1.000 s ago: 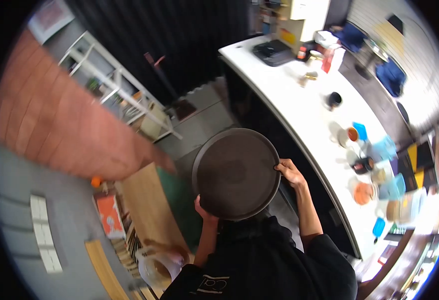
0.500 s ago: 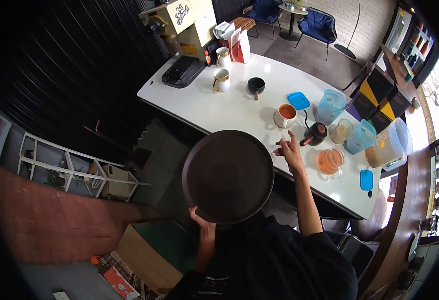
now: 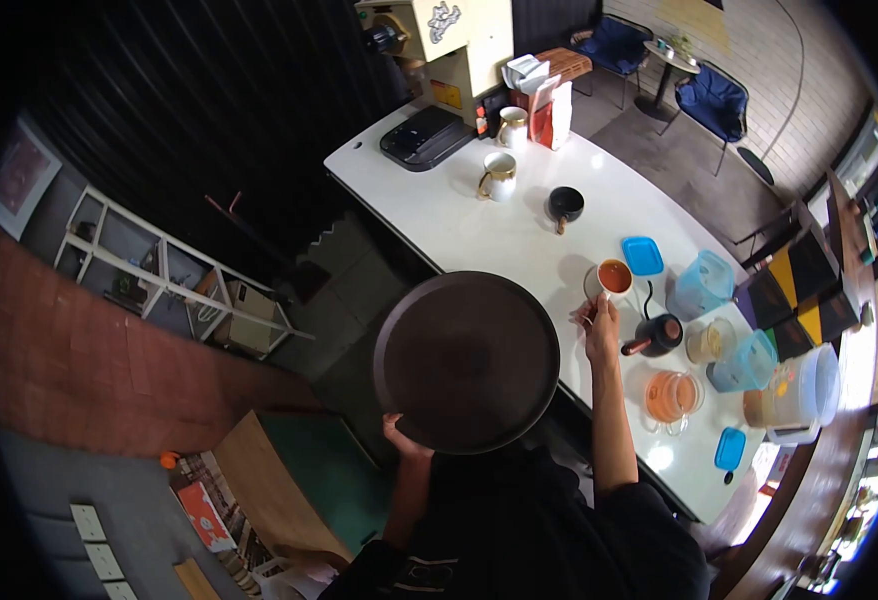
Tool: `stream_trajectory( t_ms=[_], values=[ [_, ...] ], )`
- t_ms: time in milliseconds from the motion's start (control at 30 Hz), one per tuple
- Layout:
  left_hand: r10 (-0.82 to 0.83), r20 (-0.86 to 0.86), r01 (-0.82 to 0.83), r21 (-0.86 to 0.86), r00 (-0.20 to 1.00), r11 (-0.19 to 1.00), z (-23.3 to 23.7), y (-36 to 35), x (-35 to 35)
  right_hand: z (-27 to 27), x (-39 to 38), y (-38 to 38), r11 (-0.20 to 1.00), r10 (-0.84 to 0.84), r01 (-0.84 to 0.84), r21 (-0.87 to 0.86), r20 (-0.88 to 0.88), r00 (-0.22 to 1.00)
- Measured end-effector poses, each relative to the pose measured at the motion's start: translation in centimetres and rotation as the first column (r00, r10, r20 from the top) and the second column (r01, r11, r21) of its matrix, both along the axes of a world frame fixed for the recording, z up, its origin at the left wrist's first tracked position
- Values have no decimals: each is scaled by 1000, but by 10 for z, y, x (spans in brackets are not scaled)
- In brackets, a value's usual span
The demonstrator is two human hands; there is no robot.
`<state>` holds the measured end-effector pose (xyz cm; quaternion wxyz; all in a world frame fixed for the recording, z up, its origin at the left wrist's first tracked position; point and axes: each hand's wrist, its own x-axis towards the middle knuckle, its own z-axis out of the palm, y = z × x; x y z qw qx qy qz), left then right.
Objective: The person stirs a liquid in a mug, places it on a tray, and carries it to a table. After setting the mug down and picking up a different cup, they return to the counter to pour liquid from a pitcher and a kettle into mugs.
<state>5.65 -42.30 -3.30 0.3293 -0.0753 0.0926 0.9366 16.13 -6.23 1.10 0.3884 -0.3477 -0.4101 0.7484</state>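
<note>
My left hand (image 3: 406, 436) is closed on the lower left rim of a round dark tray (image 3: 467, 362), thumb on top and the other fingers hidden beneath. Nothing stands on the tray, which is held in front of the counter. At the counter's near side, my right hand (image 3: 601, 322) has its fingers at a white cup of reddish-brown drink (image 3: 614, 277). The fingers are bunched at the cup's near side, where its handle is hidden. Just right of this hand stands a black gooseneck kettle (image 3: 659, 335).
The white counter (image 3: 439, 215) also holds a glass jug of orange drink (image 3: 672, 396), a black cup (image 3: 565, 205), white-and-gold mugs (image 3: 499, 177), blue lids (image 3: 643, 256) and several clear containers (image 3: 701, 285). A cream machine (image 3: 459, 50) stands at the far left end.
My right hand has moved from open beside the cup to closed at its near side. The camera view has turned, and my left hand still holds the tray.
</note>
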Motion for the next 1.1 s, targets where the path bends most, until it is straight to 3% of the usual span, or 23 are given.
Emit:
stream_trajectory(
  t_ms=[100,167,300,400,467,500,567,633,700,767,900,967,1000,1067,1100],
  values=[
    [55,-76,-65,-131,996,989,0,1,8,-2,-5,1,998,-69,69,12,25,997],
    [75,47,-59,-282,996,958,-21,-2,8,0,-7,0,998,-61,61,20,13,998],
    [72,-10,-73,-124,997,990,-22,-2,9,15,-13,-7,997,12,-16,77,49,999],
    [22,-11,-23,-81,1000,996,-69,-16,-4,22,-21,-14,978,124,-132,160,58,991],
    [88,-78,-94,-72,993,993,-103,-25,-16,49,-28,-29,906,295,-315,283,112,949],
    [86,-73,-92,-71,994,993,-84,-19,-18,59,-34,-35,888,340,-369,274,148,929],
    [117,62,-99,-242,991,965,-6,9,-29,71,-49,-47,833,435,-481,273,213,875],
    [154,35,-133,-335,987,933,12,14,-45,86,-69,-63,788,544,-577,215,198,815],
    [194,3,-174,-426,981,888,4,6,-65,96,-92,-82,736,630,-652,182,166,758],
    [118,-84,-129,-140,989,982,-33,-6,-96,95,-117,-97,631,760,-765,128,94,643],
    [177,-15,-175,-234,984,956,-23,-16,-140,87,-172,-129,542,832,-836,82,83,548],
    [376,-445,-533,-308,813,788,23,-12,-150,87,-203,-144,503,853,-861,73,119,508],
    [387,-448,-545,-306,806,780,19,-21,-167,86,-217,-150,490,860,-868,76,117,496],
    [169,-7,-168,-178,986,970,1,-41,-206,81,-247,-160,431,871,-893,126,199,449],
    [191,-14,-190,-174,982,966,9,-46,-217,83,-262,-166,421,871,-898,132,218,440]
  ],
)
